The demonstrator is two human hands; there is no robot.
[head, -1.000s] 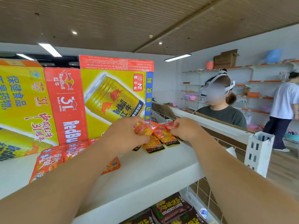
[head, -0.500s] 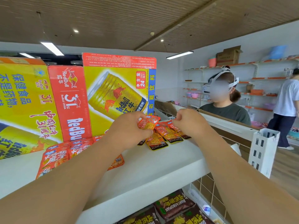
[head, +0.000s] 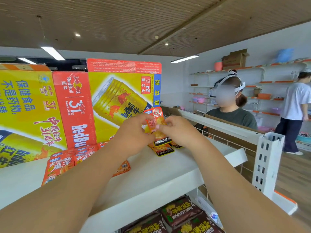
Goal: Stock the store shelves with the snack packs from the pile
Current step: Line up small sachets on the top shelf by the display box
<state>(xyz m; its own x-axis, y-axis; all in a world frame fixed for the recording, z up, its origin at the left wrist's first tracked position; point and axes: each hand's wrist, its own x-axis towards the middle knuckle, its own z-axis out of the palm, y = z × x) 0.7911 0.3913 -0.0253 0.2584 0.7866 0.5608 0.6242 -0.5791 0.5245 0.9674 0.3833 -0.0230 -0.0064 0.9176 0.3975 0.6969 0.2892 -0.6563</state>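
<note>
Both hands meet over the white top shelf point(head: 151, 179). My left hand point(head: 133, 137) and my right hand point(head: 178, 130) pinch one small orange snack pack point(head: 155, 119) upright between them, its black KONCHEW end pointing down. Just below it, more orange snack packs point(head: 162, 149) lie flat on the shelf. A row of red-orange snack packs point(head: 60, 165) lies to the left, partly hidden by my left forearm.
Big yellow and red RedBull cartons point(head: 75, 106) stand along the back of the shelf. Dark brown snack bags point(head: 180, 214) fill the shelf below. A white upright post point(head: 267, 163) marks the right end. A person in a headset point(head: 230, 106) stands behind the shelf; another person point(head: 294, 111) stands farther right.
The hands have come together and lifted one orange pack upright off the fanned packs, which stay on the shelf.
</note>
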